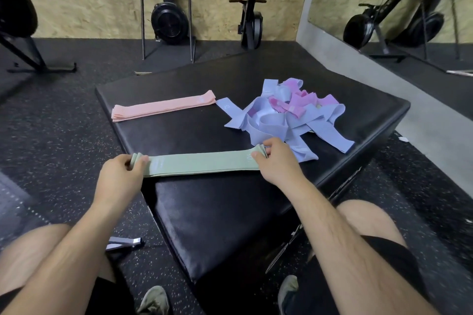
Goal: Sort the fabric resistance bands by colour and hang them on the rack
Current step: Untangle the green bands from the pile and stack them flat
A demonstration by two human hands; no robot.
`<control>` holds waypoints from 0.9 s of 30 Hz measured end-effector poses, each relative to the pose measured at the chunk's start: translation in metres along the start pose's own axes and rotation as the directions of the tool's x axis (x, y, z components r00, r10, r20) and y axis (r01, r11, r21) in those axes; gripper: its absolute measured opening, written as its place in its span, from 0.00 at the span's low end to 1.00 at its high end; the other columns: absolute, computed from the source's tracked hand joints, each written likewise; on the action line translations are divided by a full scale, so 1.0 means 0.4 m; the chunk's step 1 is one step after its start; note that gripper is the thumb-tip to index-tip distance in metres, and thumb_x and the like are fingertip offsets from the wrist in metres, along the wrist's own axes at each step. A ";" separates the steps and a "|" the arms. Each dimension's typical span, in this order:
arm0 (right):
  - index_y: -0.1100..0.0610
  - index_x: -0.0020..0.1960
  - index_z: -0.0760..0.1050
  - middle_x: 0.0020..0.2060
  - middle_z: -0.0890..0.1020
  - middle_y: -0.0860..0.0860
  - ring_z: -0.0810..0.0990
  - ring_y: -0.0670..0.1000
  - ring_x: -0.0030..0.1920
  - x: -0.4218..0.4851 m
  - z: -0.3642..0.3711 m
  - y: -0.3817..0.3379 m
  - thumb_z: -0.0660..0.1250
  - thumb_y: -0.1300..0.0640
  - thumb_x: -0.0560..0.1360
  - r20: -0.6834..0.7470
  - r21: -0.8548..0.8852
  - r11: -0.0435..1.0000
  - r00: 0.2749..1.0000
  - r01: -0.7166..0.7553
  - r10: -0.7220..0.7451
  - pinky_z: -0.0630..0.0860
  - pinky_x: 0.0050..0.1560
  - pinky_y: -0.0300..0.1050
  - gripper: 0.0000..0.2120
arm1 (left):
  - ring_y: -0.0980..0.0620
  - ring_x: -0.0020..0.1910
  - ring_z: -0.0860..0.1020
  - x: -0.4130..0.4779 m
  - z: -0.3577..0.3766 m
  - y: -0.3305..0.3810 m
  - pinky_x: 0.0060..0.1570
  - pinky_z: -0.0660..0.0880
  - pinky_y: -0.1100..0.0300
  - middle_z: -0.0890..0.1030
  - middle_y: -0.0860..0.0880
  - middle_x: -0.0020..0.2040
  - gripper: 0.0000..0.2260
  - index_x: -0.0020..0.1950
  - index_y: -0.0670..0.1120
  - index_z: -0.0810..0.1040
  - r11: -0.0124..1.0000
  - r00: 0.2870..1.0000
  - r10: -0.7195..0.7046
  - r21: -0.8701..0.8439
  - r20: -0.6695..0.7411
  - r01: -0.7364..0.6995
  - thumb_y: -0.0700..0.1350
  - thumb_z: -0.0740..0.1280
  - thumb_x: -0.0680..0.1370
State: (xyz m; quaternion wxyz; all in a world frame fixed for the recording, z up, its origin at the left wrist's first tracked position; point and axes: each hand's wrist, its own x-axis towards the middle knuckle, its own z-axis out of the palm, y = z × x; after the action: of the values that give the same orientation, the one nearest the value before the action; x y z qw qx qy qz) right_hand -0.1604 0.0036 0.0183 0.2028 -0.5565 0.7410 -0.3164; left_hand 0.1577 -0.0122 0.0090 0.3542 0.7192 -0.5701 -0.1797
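Observation:
A flat stack of green fabric bands [202, 163] lies across the near part of the black padded bench [230, 212]. My left hand [120, 176] pinches its left end and my right hand [275, 161] pinches its right end. Farther back on the left lies a neat stack of pink bands [163, 108]. To the right sits a tangled heap of lavender-blue bands [276, 123], with purple-pink bands [294, 100] mixed in on top. No rack for hanging is clearly identifiable.
A metal U-shaped frame [166, 13] stands on the floor by the wooden wall, with exercise machines [252, 20] beside it. A mirror [396, 7] leans at the right. My knees and shoes flank the bench over speckled rubber flooring [64, 123].

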 end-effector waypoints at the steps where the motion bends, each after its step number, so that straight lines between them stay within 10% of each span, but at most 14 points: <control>1: 0.61 0.59 0.76 0.54 0.81 0.53 0.79 0.55 0.56 -0.002 -0.001 0.001 0.68 0.52 0.80 0.001 0.010 1.000 1.000 0.002 -0.002 0.78 0.57 0.54 0.14 | 0.42 0.38 0.76 -0.003 -0.001 0.002 0.34 0.67 0.56 0.79 0.44 0.36 0.15 0.43 0.40 0.78 1.000 1.000 -0.007 -0.017 0.008 0.007 0.50 0.65 0.82; 11: 0.50 0.57 0.71 0.58 0.76 0.49 0.77 0.49 0.53 0.006 -0.026 0.010 0.65 0.53 0.82 -0.066 0.158 0.987 0.997 0.038 -0.028 0.73 0.52 0.44 0.05 | 0.48 0.47 0.76 -0.026 0.010 0.045 0.47 0.66 0.56 0.79 0.49 0.46 0.08 0.52 0.46 0.76 0.976 0.995 0.054 -0.204 -0.082 -0.070 0.49 0.64 0.84; 21: 0.51 0.65 0.73 0.57 0.79 0.50 0.78 0.50 0.54 0.002 -0.015 0.031 0.68 0.45 0.79 -0.040 -0.091 0.992 0.995 0.084 -0.088 0.73 0.48 0.46 0.18 | 0.43 0.53 0.77 0.018 0.034 0.001 0.52 0.73 0.51 0.81 0.41 0.56 0.17 0.62 0.41 0.79 0.997 0.996 -0.048 -0.058 -0.069 0.043 0.52 0.66 0.82; 27: 0.49 0.56 0.74 0.52 0.75 0.47 0.79 0.52 0.49 -0.019 -0.033 0.017 0.67 0.39 0.78 -0.127 -0.155 0.980 0.981 0.129 -0.149 0.78 0.47 0.50 0.15 | 0.35 0.60 0.72 -0.015 0.060 0.027 0.61 0.68 0.41 0.75 0.38 0.60 0.14 0.63 0.44 0.77 0.964 0.942 0.195 0.230 -0.274 -0.133 0.50 0.68 0.81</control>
State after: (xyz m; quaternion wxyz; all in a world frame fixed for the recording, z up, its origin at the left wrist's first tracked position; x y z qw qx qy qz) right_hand -0.1715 0.0151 0.0225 0.0873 -0.5970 0.7336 -0.3127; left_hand 0.1325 -0.0149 -0.0006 0.3716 0.7207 -0.5848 0.0201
